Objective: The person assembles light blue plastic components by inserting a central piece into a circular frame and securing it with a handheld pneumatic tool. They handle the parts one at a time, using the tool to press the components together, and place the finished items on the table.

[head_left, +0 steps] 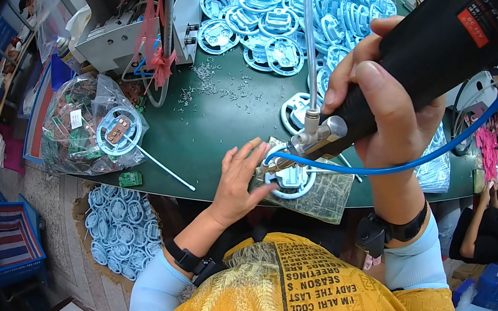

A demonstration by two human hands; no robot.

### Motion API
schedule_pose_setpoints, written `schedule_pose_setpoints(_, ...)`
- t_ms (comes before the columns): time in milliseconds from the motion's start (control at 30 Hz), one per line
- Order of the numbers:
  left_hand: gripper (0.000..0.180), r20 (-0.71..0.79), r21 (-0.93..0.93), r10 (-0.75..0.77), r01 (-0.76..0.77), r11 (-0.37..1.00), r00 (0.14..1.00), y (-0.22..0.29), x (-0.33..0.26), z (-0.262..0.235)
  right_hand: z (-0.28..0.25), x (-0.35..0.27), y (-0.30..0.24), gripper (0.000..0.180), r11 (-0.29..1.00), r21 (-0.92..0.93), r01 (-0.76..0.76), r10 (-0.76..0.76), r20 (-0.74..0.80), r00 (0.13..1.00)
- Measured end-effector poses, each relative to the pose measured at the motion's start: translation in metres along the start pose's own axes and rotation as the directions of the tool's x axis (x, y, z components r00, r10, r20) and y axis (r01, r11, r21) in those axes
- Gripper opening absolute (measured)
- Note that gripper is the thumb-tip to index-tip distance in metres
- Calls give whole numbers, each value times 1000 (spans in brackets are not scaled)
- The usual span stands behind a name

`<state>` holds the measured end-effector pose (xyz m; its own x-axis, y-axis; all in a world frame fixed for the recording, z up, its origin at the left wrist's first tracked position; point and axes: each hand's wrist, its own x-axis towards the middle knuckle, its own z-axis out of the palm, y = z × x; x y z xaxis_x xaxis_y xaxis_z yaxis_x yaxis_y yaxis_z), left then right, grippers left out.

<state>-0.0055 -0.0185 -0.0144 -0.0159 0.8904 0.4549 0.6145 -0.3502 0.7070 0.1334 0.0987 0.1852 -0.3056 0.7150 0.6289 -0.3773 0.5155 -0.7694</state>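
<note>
Biggest thing on my feed is the dark green table [226, 134], with a grey machine [123, 13] at the far left that has red ties hanging off it. Across the back there's a huge heap of light blue ring parts [280, 15], and more of the same sit in a box on the floor [116, 232] below the near edge. At the left there's a clear bag of small circuit boards [76, 126] with 1 blue ring lying on top of it.

Then the black electric screwdriver [425, 59]. The right hand [388, 104] is wrapped fully round its body, fingers closed tight, tip angled down and left. A blue hose [424, 163] loops off near the nose and a clear tube [308, 44] runs up from it. It looks like the heavy item here, so I'd say a full fist round the barrel is the way to hold it.

The ring being worked on [288, 181] sits on a greenish square mat [319, 196] at the near edge of the table, right under the driver tip. The left hand [239, 182] lies flat and open against its left side, fingertips touching the rim, steadying it rather than gripping.

My guess is the ring is light, stiff plastic, a bit slidy on its own, so pressing on the outer rim makes sense. Loose screws [220, 86] are scattered mid-table.
</note>
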Motion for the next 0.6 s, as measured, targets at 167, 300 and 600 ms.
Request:
schedule_pose_setpoints(167, 106, 150, 85, -37, 24, 996, 988, -12, -6, 12, 1, -6, 9, 39, 995, -80, -61, 61, -4, 998)
schedule_pose_setpoints(300, 109, 162, 71, -45, 34, 997, 986, -14, -5, 14, 0, -7, 13, 39, 990, -123, -72, 73, 10, 997)
schedule_pose_setpoints(600, 105, 176, 93, -6, -11, 996, 984, -16, -8, 14, 9, -13, 20, 34, 973, -230, 4, 21, 109, 994)
